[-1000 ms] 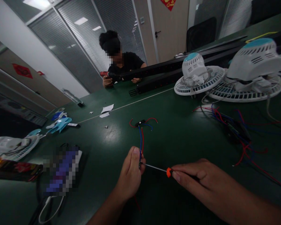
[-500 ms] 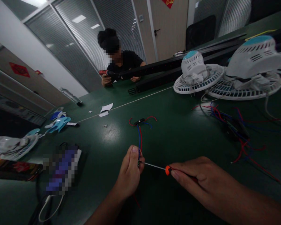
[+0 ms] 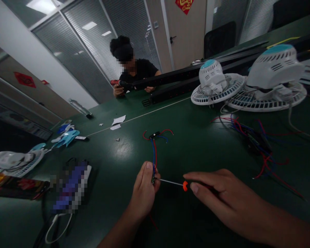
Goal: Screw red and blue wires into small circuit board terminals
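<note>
The left hand (image 3: 144, 190) is closed, pinching a small dark part (image 3: 153, 179) between thumb and fingers. One red wire (image 3: 155, 155) and one blue wire (image 3: 153, 156) rise from that part across the green bench (image 3: 113, 162) to a small black piece (image 3: 154, 134), which lies on the bench with more thin wires curling from it. The right hand (image 3: 222, 196) is wrapped around one screwdriver (image 3: 185, 186), whose orange collar and thin steel shaft reach toward the dark part, the tip just beside or touching it. Two white fans (image 3: 217, 97) stand at the right, beside a tangle of red and blue wires (image 3: 253, 144), and a third fan (image 3: 23, 164) lies at the left. Far down the bench, a co-worker (image 3: 134, 70) holds a red drill (image 3: 115, 82) at the end of one of two long black bars (image 3: 170, 78).
</note>
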A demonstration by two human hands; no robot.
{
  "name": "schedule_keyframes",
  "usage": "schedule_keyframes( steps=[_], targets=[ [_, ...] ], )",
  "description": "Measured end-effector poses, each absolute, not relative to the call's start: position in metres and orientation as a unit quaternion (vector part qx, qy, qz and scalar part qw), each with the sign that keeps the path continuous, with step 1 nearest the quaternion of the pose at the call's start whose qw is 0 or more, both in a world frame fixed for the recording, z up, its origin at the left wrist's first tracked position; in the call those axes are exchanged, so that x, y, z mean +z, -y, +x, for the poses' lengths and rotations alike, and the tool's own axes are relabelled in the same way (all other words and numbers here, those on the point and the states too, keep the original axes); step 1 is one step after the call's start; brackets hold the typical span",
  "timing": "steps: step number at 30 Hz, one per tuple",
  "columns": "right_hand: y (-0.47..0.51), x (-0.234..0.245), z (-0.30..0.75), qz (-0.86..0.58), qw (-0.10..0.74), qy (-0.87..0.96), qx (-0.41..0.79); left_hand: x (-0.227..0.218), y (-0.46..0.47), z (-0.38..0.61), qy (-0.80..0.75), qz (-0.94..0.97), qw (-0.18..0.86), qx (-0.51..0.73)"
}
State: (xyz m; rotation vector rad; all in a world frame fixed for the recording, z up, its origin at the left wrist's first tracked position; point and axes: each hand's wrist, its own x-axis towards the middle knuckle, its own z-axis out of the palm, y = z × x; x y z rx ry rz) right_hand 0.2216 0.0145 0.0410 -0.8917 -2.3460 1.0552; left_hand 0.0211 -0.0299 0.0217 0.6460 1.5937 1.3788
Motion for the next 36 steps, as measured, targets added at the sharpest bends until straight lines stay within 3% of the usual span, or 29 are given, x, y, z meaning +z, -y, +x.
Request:
schedule_keyframes(
  steps=[4,9,20,36],
  targets=[
    [-0.014,0.04,0.223,-0.438,0.262,0.658,0.553,0.023,0.028,0.025,-0.643,0.241,0.448,0.572],
    [-0.011,0.036,0.216,-0.446,0.323,0.429,0.716,0.023,0.029,0.025,-0.649,0.231,0.447,0.57],
    [-0.015,0.033,0.214,-0.497,0.09,0.487,0.712,0.022,0.024,0.02,-0.626,0.209,0.462,0.592],
    [-0.018,0.032,0.217,-0.464,0.075,0.56,0.682,0.021,0.025,0.018,-0.632,0.227,0.462,0.579]
  ],
)
